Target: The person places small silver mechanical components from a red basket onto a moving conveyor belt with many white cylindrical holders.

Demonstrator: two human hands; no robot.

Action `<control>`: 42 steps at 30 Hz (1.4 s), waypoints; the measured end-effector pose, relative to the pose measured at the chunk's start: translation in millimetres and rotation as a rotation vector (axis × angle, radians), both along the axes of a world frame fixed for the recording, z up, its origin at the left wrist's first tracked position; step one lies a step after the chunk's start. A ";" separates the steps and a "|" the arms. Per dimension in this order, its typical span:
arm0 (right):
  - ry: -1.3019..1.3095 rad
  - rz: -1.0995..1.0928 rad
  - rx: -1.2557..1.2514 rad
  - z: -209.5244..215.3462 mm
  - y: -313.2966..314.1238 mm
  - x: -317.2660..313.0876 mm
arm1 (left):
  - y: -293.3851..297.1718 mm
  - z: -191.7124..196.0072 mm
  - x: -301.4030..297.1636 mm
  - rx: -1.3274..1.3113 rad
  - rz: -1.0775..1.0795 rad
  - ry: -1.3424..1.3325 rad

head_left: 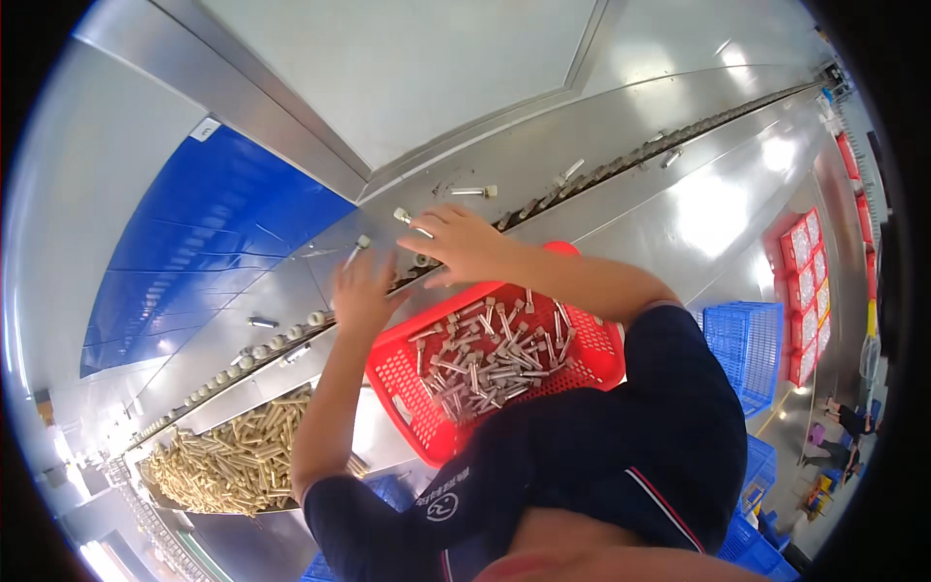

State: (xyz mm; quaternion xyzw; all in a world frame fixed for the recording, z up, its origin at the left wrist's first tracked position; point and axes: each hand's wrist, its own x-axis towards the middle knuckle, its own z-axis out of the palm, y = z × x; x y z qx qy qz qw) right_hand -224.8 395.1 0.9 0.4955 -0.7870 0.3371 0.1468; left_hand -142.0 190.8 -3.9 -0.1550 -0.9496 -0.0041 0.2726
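My left hand (362, 296) reaches up over the slotted conveyor line with its fingers spread. A small silvery tube with a pale cap (363, 242) is right at its fingertips; a firm grip does not show. To its right, my right hand (464, 244) stretches over the line, thumb well apart from the fingers. Another capped tube (403, 215) lies against its fingertips on the metal surface. Below both hands, a red perforated basket (400, 385) holds a loose heap of silvery tubes (493, 367), in front of my body.
A loose capped tube (475, 191) lies beyond the right hand. The conveyor (257, 357) runs diagonally, carrying round pale caps. Gold-coloured cylinders (238, 456) are heaped at lower left. A blue sheet (204, 242) hangs at left. Blue crates (742, 349) and red trays (803, 291) stand at right.
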 end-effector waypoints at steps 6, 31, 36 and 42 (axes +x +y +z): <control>-0.105 0.128 0.395 -3.6 11.8 -28.1 | 7.1 3.8 -15.3 -0.036 -0.121 -0.479; -0.392 0.244 0.513 18.3 -16.2 63.8 | -52.6 87.4 48.3 0.220 -0.151 -0.711; -0.220 0.159 0.486 -26.8 -23.4 95.3 | -73.1 -6.0 115.1 0.299 -0.238 -0.660; -0.159 0.043 0.478 3.0 -124.5 42.9 | -108.5 -15.5 50.6 -0.071 -0.054 -0.328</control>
